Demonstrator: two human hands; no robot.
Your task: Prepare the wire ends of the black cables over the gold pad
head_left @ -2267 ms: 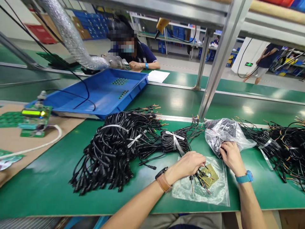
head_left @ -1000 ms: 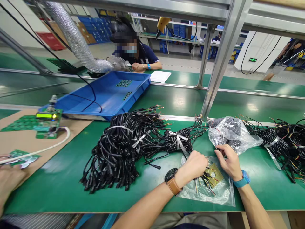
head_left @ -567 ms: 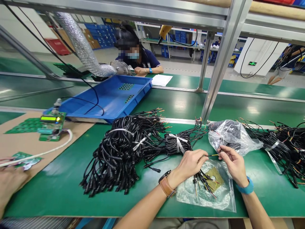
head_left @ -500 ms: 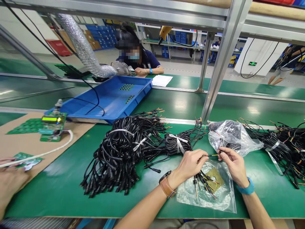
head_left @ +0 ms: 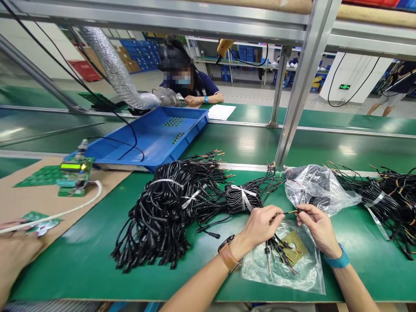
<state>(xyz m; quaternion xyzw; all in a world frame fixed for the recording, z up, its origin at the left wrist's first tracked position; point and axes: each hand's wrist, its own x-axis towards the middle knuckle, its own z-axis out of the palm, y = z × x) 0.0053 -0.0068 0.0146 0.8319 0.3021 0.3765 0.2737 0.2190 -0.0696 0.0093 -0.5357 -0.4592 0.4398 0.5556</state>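
A thin black cable (head_left: pixel 289 212) with a yellow wire end runs between my two hands. My left hand (head_left: pixel 262 223), with a watch on its wrist, pinches the black part. At the wire end, the fingers of my right hand (head_left: pixel 316 225) are closed; a small dark piece there is too small to make out. Below them a clear plastic bag (head_left: pixel 260 275) lies flat, with several short black cables (head_left: pixel 276 245) with coloured wire ends and a yellowish square piece (head_left: pixel 296 247) on it. A tied cable coil (head_left: pixel 234 197) is just behind my left hand.
A big heap of black cables (head_left: pixel 156 212) lies left of my arms; more cables (head_left: pixel 386 199) are at right. Behind my right hand sits a filled plastic bag (head_left: pixel 312 182). Further left are a blue tray (head_left: pixel 149 151), a lit circuit board (head_left: pixel 76 177) and another person's hand (head_left: pixel 19 247).
The view has shifted slightly. My hands stay in nearly the same place on the cable, with my right fingers a little changed at the wire end.
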